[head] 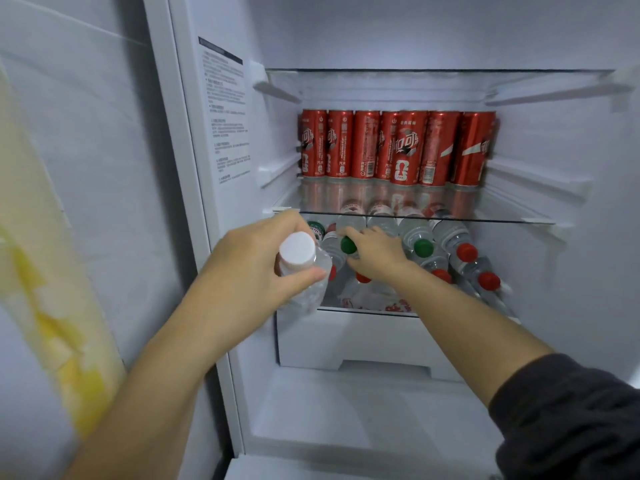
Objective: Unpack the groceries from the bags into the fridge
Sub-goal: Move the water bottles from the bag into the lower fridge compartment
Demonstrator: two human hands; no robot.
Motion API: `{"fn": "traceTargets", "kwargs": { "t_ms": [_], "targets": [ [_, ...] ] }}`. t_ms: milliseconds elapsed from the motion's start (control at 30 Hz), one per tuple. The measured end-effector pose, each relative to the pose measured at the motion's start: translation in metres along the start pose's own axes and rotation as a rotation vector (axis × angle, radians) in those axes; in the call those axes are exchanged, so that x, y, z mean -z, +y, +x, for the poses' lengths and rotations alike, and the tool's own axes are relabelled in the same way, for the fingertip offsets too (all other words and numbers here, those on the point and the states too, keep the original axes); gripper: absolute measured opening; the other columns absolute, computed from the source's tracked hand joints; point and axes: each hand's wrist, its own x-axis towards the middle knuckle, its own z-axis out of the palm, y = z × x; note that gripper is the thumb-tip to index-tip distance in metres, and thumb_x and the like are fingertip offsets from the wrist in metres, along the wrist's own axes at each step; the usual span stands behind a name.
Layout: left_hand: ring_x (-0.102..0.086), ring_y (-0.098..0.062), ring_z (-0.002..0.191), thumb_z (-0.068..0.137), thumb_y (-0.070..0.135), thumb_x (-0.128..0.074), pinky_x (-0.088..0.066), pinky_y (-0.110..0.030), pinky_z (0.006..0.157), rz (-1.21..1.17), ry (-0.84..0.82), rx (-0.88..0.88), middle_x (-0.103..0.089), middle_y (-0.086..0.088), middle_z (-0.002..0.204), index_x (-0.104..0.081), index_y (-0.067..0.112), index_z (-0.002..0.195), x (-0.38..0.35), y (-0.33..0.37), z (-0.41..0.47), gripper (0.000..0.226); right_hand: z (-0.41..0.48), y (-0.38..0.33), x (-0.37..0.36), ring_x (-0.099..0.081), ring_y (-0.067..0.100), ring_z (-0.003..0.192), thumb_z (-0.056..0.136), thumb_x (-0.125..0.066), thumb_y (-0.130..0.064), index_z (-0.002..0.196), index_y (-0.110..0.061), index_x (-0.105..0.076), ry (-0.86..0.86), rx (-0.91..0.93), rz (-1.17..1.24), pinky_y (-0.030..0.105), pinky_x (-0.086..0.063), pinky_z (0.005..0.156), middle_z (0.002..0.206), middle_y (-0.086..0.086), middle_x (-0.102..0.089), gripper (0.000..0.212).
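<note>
My left hand (252,261) is shut on a clear water bottle with a white cap (297,250), held at the front left of the fridge's lower shelf. My right hand (375,252) reaches into that shelf and grips a lying bottle with a green cap (347,244). Several more clear bottles with red and green caps (465,252) lie stacked there, caps facing out. On the glass shelf (519,221) above stands a row of red cola cans (398,147).
The fridge's left inner wall carries a printed label (227,112). A white drawer front (349,341) sits below the bottles, with a bare white floor (346,410) under it. A yellow and white bag or cloth (52,306) hangs blurred at the far left.
</note>
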Motion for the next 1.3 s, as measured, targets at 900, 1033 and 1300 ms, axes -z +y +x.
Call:
{"fn": "traceTargets", "kwargs": {
  "t_ms": [900, 1033, 1300],
  "targets": [
    [-0.053, -0.028, 0.062, 0.08, 0.018, -0.074, -0.043, -0.032, 0.042, 0.366, 0.214, -0.071, -0.051, -0.005, 0.084, -0.054, 0.017, 0.095, -0.126, -0.079, 0.019, 0.025, -0.01, 0.01, 0.004, -0.049, 0.027, 0.112, 0.093, -0.047, -0.016, 0.14, -0.032, -0.036, 0.007, 0.037, 0.193, 0.06, -0.034, 0.102, 0.122, 0.001, -0.058, 0.05],
    [-0.056, -0.025, 0.086, 0.095, 0.028, -0.056, -0.038, -0.029, 0.058, 0.422, 0.077, 0.167, -0.052, -0.005, 0.102, -0.052, 0.021, 0.123, -0.14, -0.079, 0.034, 0.029, -0.011, 0.01, 0.002, -0.045, 0.027, 0.12, 0.093, -0.048, -0.015, 0.145, -0.032, -0.031, 0.018, 0.037, 0.168, 0.065, -0.028, 0.106, 0.128, 0.002, -0.054, 0.058],
    [-0.044, -0.028, 0.117, 0.101, 0.021, -0.041, -0.04, -0.035, 0.086, 0.55, -0.05, 0.263, -0.053, -0.008, 0.127, -0.039, 0.023, 0.142, -0.152, -0.096, 0.085, 0.041, -0.011, 0.012, -0.003, -0.041, 0.027, 0.124, 0.092, -0.05, -0.018, 0.149, -0.032, -0.025, 0.036, 0.053, 0.126, 0.062, -0.027, 0.108, 0.13, 0.002, -0.052, 0.063]
  ]
}}
